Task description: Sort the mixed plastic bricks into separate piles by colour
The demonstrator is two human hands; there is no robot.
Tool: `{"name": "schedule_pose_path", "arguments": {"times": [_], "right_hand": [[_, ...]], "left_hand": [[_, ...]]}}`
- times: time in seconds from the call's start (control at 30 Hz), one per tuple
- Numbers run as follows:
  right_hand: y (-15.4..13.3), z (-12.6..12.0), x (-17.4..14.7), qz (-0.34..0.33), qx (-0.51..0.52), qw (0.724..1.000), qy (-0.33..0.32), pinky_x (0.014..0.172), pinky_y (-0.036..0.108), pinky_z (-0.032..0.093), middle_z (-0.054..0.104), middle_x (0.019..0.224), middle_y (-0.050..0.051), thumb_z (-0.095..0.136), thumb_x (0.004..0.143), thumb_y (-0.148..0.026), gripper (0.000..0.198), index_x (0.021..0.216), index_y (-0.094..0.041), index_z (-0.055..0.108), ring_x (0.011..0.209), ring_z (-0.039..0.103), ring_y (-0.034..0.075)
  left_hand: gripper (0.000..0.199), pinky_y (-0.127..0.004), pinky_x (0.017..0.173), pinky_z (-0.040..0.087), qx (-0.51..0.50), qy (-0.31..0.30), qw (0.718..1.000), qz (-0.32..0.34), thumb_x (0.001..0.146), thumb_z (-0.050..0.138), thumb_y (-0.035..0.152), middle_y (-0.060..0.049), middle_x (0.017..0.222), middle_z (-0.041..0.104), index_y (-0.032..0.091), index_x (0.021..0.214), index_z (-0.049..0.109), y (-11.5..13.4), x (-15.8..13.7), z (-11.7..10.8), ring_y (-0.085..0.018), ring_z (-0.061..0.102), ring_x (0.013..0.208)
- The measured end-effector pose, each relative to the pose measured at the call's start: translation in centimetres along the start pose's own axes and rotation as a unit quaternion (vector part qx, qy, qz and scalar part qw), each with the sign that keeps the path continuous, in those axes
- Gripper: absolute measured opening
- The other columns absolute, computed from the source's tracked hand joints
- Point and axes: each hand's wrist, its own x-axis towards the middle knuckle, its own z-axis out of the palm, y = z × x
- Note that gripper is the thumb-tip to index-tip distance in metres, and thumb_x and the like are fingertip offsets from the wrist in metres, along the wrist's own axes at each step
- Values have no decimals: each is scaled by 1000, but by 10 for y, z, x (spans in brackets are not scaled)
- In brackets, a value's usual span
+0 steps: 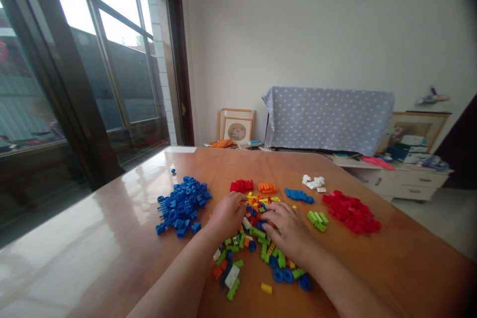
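A mixed pile of small toy building bricks (257, 232) in green, blue, red, orange, yellow and white lies between my two hands. My left hand (228, 213) rests at the pile's left side, its fingers bent inward and close together over the bricks. What is under those fingertips is hidden. Over the right side of the pile, my right hand (286, 223) has its fingers and thumb apart, with the tips among blue and red pieces. Blue wheel-like pieces (287, 275) lie below the right wrist. A single yellow brick (266, 288) sits nearer to me.
A large blue brick heap (184, 203) stands left, a red heap (352, 212) right. Between them are small groups: red bricks (242, 186), orange bricks (267, 188), blue bricks (299, 195), white bricks (313, 183) and green bricks (317, 220). The wooden table (122, 228) has a glossy top.
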Motion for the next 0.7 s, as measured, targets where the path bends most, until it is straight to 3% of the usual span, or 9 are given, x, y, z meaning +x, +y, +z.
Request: {"name": "schedule_pose_path", "arguments": {"times": [0.13,0.37,0.53,0.7], "right_hand": [[17,-2,0,29,5,999,29,100,44,43,65,120,9,54,95,-25,24,113,-23,70,114,55,27],[15,-14,-2,53,45,996,53,85,34,44,66,97,4,53,87,-16,16,91,-23,67,97,58,23],[23,-28,-9,111,85,990,-15,64,26,37,62,81,0,53,84,-17,12,78,-22,63,75,57,17],[19,-32,-10,129,90,986,-53,58,25,31,61,75,-1,61,82,-24,8,75,-21,63,68,54,14]], "left_hand": [[21,-30,89,48,6,-6,1000,14,94,51,22,-8,106,69,20,102,70,1,-1,2,-22,63,102],[20,-29,82,47,13,-50,998,32,85,52,15,-5,98,68,21,94,69,9,-3,-1,-21,62,95],[23,-27,80,46,9,-82,995,50,77,53,9,-4,93,67,22,89,68,16,-6,-3,-20,61,90],[21,-27,77,45,28,-105,993,50,75,52,8,-3,87,65,21,82,66,19,-6,-5,-18,59,84]]}}
